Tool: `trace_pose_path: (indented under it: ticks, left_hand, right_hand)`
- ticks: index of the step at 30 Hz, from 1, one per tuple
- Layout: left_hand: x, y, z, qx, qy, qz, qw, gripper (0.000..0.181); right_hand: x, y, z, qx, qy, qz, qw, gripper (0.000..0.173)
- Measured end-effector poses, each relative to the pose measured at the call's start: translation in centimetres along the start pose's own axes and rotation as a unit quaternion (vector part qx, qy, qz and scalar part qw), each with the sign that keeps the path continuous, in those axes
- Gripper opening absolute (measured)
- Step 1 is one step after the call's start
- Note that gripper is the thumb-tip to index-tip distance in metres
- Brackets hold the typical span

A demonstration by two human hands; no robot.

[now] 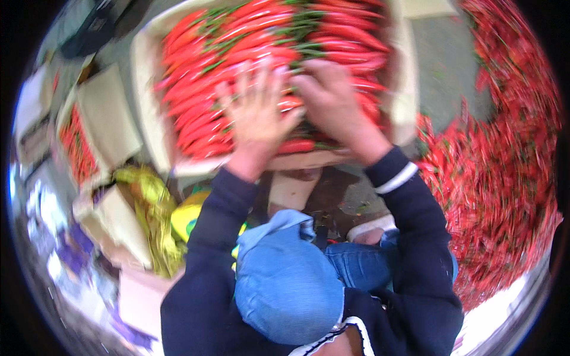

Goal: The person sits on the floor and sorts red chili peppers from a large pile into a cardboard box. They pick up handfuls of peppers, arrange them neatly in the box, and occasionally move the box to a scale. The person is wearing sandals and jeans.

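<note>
A cardboard box [149, 102] lies before me, packed with red chili peppers [196, 100] in rows, their green stems [307, 26] mostly gathered between the rows. My left hand [258, 107] rests palm down on the peppers, fingers spread. Just right of it, my right hand [329, 91] is curled over the stems near the middle of the box. Blur and the bent fingers hide whether it grips a pepper.
Loose red chilies [498, 187] form a large heap on the right. Left stand an open cardboard box [104, 115] of chilies, another carton [120, 222] and a yellow plastic bag [153, 209]. My knee in jeans [356, 264] is below the box.
</note>
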State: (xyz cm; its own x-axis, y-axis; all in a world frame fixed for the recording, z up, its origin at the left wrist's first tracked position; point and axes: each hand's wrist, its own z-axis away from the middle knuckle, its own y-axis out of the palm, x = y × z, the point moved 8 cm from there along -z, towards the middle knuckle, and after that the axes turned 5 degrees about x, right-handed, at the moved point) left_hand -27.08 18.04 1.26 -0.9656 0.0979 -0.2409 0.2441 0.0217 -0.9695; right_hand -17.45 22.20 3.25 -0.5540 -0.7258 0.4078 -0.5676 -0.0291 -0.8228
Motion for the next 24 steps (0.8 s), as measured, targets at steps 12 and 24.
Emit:
trace_pose_path:
  ticks: [12,24]
  left_hand:
    - [-0.4,1.1,2.0,0.018,0.049,-0.100,0.994,0.061]
    - [1.7,0.5,1.8,0.078,0.079,-0.199,0.974,0.072]
  right_hand:
    - [-3.4,-10.2,10.5,0.075,-0.061,0.026,0.995,0.015]
    - [-16.5,-24.2,43.9,-0.146,0.512,0.228,0.815,0.030]
